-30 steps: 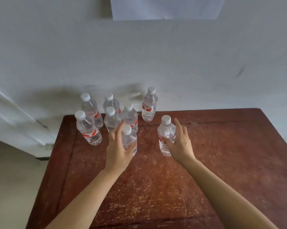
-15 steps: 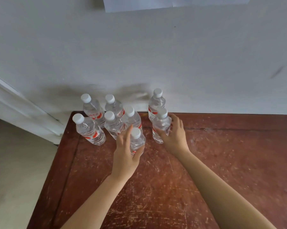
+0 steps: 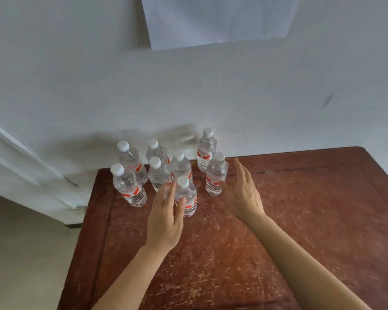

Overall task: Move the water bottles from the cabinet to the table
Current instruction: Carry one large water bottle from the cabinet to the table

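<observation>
clear ribbed plastic bottles [image 3: 186, 195] stand upright on scratched wooden table [image 3: 300, 220].

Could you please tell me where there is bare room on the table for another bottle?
The widest bare patch lies right of the right hand, out to the right edge of the table. Another lies between the forearms. The far left corner is crowded: eight bottles stand close together, by the left hand.

We log eight water bottles [image 3: 158, 175] packed tight at the far-left corner of the table [image 3: 300, 220], wall [image 3: 255, 97] right behind. Open approach from near side and right.
</observation>
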Motion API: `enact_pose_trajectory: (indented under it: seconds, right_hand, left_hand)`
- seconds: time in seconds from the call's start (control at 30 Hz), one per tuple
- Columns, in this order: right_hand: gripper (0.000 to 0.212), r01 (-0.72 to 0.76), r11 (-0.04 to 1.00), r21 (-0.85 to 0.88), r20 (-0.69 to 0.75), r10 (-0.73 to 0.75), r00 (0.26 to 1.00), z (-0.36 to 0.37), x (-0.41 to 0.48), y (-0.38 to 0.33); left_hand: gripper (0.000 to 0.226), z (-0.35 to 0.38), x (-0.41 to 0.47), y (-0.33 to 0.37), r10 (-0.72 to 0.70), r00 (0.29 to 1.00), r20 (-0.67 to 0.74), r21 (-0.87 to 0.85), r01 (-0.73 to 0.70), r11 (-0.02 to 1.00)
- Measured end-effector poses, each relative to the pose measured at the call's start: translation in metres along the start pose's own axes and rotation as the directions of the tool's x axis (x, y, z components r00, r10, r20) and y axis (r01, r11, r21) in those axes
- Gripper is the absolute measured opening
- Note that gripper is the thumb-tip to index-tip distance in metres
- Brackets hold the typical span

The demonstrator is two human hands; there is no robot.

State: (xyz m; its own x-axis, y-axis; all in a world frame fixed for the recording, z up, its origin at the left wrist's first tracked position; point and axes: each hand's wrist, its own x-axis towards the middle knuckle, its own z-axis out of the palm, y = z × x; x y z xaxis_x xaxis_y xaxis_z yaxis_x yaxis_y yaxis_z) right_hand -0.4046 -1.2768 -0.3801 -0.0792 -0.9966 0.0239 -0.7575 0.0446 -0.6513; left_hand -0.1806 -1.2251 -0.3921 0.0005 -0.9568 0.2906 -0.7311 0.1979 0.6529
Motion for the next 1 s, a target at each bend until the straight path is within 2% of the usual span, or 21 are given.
enact_pose_trajectory:
  seconds: [0.17,0.3,0.4,0.53,0.77,0.9,0.97,1.0]
  right_hand:
    - [0.077,-0.003,0.998,-0.063,-0.153,-0.007,0.988,0.005,-0.062,0.0]
    - [0.071,-0.031,0.978,-0.206,-0.296,-0.032,0.955,-0.003,-0.113,0.005]
    - [0.066,-0.096,0.944,-0.316,-0.391,-0.037,0.92,-0.027,-0.147,0.009]
    - [0.067,-0.225,0.892,-0.392,-0.53,-0.019,0.848,-0.074,-0.198,0.011]
    - [0.069,-0.43,0.813,-0.392,-0.749,-0.011,0.662,-0.144,-0.354,0.027]
    - [0.069,-0.587,0.703,-0.401,-0.845,-0.035,0.534,-0.181,-0.503,0.027]
    - [0.07,-0.702,0.622,-0.347,-0.899,-0.009,0.437,-0.193,-0.609,0.018]
    - [0.071,-0.727,0.603,-0.328,-0.912,0.0,0.411,-0.196,-0.638,0.013]
  left_hand:
    - [0.056,-0.017,-0.018,-0.013,0.161,0.986,0.035,0.047,-0.162,0.986]
    - [0.059,-0.021,-0.027,-0.011,0.29,0.956,0.039,0.162,-0.293,0.942]
    - [0.062,-0.023,-0.028,0.014,0.341,0.939,0.048,0.211,-0.343,0.915]
    - [0.066,-0.025,-0.032,0.072,0.419,0.906,0.064,0.168,-0.424,0.89]
    - [0.065,-0.025,-0.106,0.202,0.65,0.757,0.07,-0.052,-0.648,0.76]
    - [0.065,-0.029,-0.209,0.283,0.802,0.591,0.084,-0.226,-0.773,0.593]
    - [0.065,-0.04,-0.289,0.326,0.873,0.482,0.079,-0.313,-0.819,0.481]
    - [0.064,-0.043,-0.311,0.336,0.89,0.448,0.08,-0.331,-0.831,0.448]
